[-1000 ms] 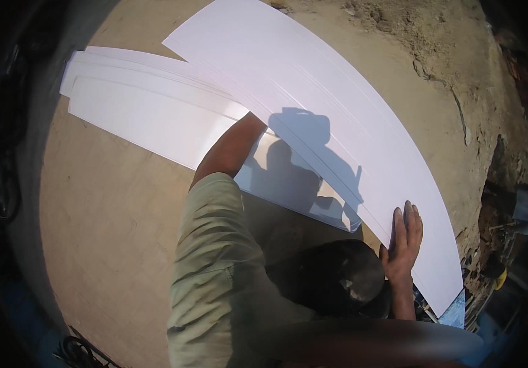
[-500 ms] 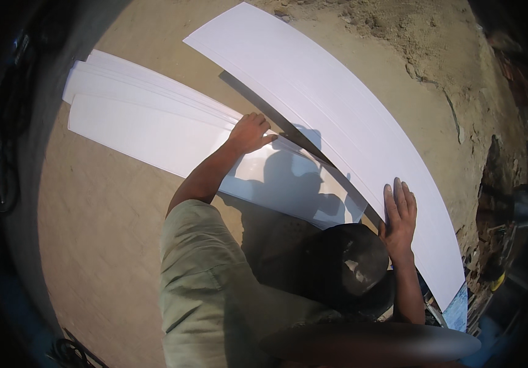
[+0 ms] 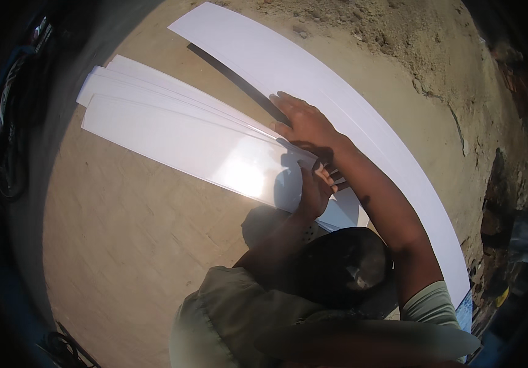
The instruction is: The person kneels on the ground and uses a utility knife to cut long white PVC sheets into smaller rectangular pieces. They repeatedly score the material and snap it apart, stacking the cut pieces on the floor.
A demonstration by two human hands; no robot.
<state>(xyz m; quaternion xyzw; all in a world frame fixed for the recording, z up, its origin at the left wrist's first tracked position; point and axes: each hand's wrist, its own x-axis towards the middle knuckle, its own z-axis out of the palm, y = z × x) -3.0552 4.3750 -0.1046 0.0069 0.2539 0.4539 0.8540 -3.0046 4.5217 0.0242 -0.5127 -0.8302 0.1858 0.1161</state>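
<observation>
A fanned stack of long, glossy white panels (image 3: 172, 135) lies on the ground in front of me. My left hand (image 3: 316, 191) is at the right part of the stack, fingers curled at the upper panel's edge. My right hand (image 3: 307, 122) reaches across above it, with fingers stretched out and thumb apart, over the stack's far edge and beside a separate long white panel (image 3: 362, 129). That panel slants from far left to near right, bowed in this view. My right forearm hides part of it.
Packed sandy ground (image 3: 135, 233) lies around the panels, with loose soil and small clods (image 3: 386, 37) at the far right. Dark cables (image 3: 67, 349) are at the lower left. A dark rounded thing (image 3: 343, 267) blocks the view close to me.
My right hand has moved off the near part of the separate panel, far and left to the stack's edge. My left hand has shifted right and nearer, and its fingers are curled.
</observation>
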